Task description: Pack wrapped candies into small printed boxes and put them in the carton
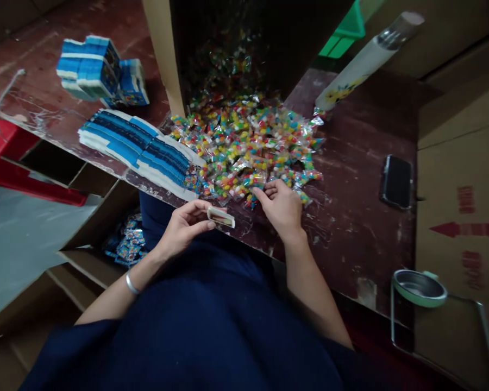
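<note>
small box (220, 217) is in the left hand (183, 228), just off the near edge of the table (350, 163) and above the lap; thumb and fingers pinch it by its sides, open mouth facing right. right hand (283, 209) is palm-down at the near edge of the heap of candy packets (248, 141), fingers curled onto the closest ones; can't tell if one is actually gripped or only touched. box and right hand are near each other but apart. my read: the step in hand is the pick, one packet out of the heap with the box held ready; can't see anything in the box mouth. next move calls for separating a single packet, since they look like slippery clear film and they overlap, then lining it up with a narrow opening, so the left-hand pinch must not crush the mouth. around it: the heap spills from a tipped cardboard carton (163, 54) at the back; fanned flat box blanks (138, 149), blue and white, lie left of the heap, touching it; stack of blue boxes (101, 73) further back left; lower carton (128, 244) under the table edge holds more blue items; dark phone (397, 181) right of the heap, well apart; tilted bottle (367, 60) back right; green-rimmed metal cup (419, 288) at the near right
</note>
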### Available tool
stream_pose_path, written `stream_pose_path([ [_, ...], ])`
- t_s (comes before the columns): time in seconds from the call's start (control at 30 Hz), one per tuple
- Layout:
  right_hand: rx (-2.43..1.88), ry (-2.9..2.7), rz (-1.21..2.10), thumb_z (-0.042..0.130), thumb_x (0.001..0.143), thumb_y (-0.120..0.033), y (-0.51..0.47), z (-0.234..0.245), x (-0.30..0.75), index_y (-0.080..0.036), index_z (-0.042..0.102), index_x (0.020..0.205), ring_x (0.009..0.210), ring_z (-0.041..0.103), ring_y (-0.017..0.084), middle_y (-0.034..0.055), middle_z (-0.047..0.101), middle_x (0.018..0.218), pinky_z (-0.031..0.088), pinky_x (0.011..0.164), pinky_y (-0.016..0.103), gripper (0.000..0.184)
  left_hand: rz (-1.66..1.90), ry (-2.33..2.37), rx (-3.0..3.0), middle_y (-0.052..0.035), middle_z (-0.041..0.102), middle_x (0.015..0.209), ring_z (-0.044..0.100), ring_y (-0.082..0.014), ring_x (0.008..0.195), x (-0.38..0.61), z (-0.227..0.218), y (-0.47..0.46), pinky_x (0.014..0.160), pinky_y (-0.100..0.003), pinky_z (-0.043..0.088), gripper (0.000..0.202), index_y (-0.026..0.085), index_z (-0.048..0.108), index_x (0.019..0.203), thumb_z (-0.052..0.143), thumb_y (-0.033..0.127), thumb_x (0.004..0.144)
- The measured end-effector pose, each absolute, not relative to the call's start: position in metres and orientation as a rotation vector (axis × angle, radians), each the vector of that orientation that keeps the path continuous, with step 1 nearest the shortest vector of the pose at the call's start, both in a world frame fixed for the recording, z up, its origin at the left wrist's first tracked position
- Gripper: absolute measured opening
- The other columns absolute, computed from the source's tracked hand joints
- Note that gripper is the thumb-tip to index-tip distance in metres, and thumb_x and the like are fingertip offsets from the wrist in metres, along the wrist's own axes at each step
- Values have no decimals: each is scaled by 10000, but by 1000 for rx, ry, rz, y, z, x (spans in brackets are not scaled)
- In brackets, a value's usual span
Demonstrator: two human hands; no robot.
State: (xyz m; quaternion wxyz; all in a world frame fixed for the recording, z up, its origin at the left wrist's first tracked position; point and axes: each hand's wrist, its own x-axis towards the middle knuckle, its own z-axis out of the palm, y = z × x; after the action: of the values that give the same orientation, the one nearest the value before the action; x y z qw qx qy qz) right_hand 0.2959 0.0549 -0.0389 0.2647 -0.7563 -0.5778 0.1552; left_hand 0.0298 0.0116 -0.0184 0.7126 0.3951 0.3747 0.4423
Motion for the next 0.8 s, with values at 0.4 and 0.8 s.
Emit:
stream_pose_path([
  [0.4,-1839,-1455,418,700,863,-468,50,-36,299,-218,641,816,688,681,212,39,725,787,548,705,355,262,1082,753,979,-98,817,1057,761,-284,1129,25,-12,9,1011,-409,596,260,155,723,978,882,267,805],
  [0.8,-1142,-1632,587,782,909,-282,-6,-10,225,-275,685,1311,978,785,232,70,777,1206,686,822,346,414,1186,838,988,-44,720,1086,724,-158,956,44,-15,-1,866,-260,606,484,234,621,1325,804,283,880],
])
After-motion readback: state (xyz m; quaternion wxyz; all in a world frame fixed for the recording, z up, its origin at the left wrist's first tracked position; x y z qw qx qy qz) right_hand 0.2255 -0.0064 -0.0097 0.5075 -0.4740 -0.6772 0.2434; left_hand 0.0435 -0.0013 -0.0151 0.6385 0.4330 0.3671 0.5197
